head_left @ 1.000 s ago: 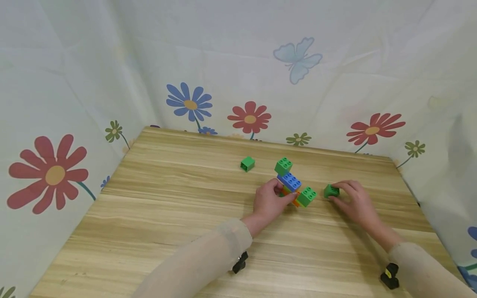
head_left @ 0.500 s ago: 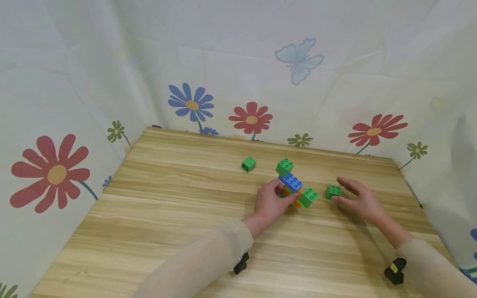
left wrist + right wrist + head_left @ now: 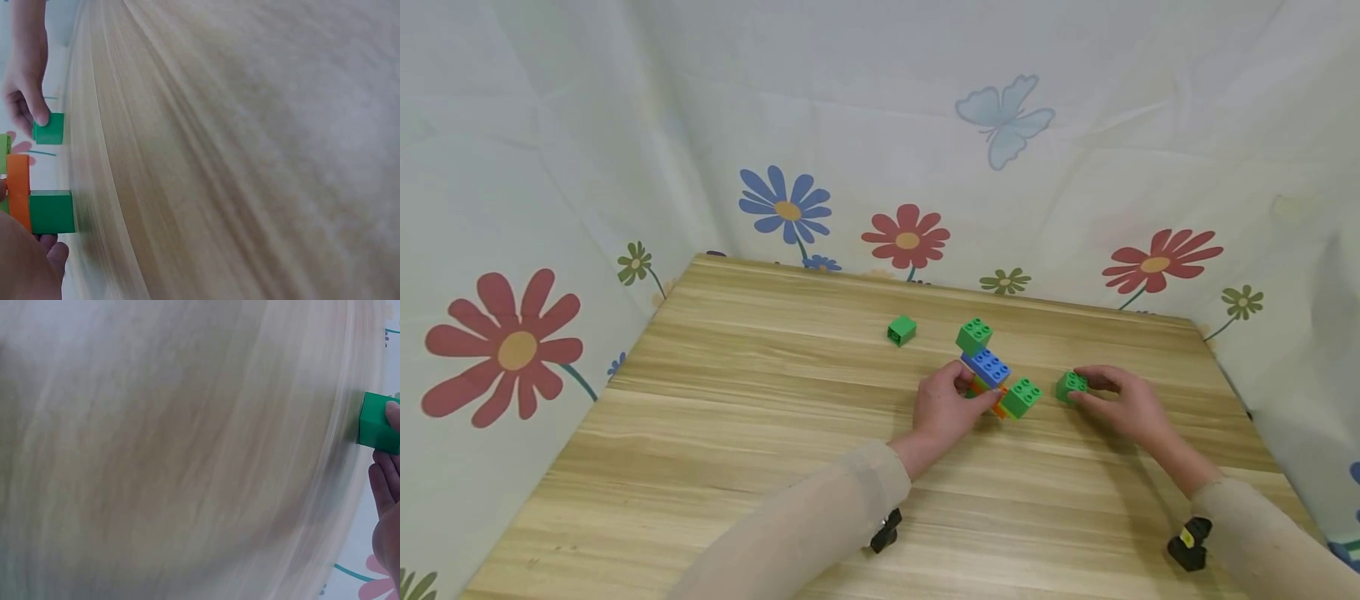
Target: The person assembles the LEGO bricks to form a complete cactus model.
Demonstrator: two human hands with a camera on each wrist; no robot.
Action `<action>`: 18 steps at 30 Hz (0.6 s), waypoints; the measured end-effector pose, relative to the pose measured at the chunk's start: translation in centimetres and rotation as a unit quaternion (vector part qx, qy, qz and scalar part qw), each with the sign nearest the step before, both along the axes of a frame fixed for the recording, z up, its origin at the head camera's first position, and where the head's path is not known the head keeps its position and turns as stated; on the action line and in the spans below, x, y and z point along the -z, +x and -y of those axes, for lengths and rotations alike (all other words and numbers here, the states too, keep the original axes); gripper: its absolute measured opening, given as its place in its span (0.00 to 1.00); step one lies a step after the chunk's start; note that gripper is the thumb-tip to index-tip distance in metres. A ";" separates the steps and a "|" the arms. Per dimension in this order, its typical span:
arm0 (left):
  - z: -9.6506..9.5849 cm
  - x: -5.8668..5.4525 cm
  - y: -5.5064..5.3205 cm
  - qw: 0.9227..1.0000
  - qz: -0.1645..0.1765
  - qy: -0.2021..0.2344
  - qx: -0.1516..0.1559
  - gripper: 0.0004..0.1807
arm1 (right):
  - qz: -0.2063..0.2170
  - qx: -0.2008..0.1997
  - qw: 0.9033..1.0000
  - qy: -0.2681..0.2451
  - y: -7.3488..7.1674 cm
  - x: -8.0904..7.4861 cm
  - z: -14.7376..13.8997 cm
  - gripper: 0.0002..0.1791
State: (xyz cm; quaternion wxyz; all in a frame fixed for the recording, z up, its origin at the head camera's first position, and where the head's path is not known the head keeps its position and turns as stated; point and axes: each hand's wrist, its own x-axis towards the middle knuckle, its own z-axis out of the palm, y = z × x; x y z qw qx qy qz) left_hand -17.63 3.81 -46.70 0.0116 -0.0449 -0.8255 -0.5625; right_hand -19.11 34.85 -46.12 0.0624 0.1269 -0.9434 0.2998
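My left hand (image 3: 943,411) holds a built stack of toy building bricks by its sides. In the head view a blue brick (image 3: 987,366) lies on top, with a green brick (image 3: 973,335) at its far end and another green brick (image 3: 1022,397) at the near right. Orange and yellow-green layers show below, partly hidden by the fingers; the left wrist view shows the orange brick (image 3: 19,190) over a green one (image 3: 52,211). To the right, my right hand (image 3: 1126,406) pinches a loose green brick (image 3: 1071,387), studs up, between thumb and fingers at the tabletop.
One more green brick (image 3: 901,331) lies on its side on the wooden table (image 3: 760,375), left of the stack, its hollow underside showing. A flower-printed curtain (image 3: 865,125) stands behind the table's back edge and along both sides.
The right hand loosened its fingers from the loose green brick, which turned from lying sideways to studs up, then closed on it again. The left hand and its stack have stayed put.
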 end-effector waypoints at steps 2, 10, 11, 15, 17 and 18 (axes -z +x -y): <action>0.0 0.0 0.0 1.000 0.000 0.001 0.001 0.16 | -0.009 0.010 1.000 0.001 0.1 0.0 0.2 0.21; 0.0 -0.1 0.0 1.000 0.002 0.002 -0.003 0.16 | -0.013 0.038 0.999 -0.027 -0.1 -1.6 1.8 0.21; 0.0 -0.1 0.0 1.000 0.001 0.004 -0.003 0.16 | -0.011 0.040 0.999 -0.030 -0.1 -1.8 2.1 0.21; 0.1 0.0 0.0 1.000 -0.001 0.007 0.000 0.16 | -0.002 0.049 0.998 -0.043 -0.1 -3.0 3.3 0.22; 0.1 0.1 0.0 1.000 -0.002 0.007 0.001 0.16 | 0.005 0.055 0.997 -0.052 -0.1 -3.6 3.9 0.24; 0.1 0.1 -0.1 1.000 -0.002 0.007 0.000 0.16 | 0.009 0.057 0.997 -0.056 -0.1 -3.9 4.3 0.24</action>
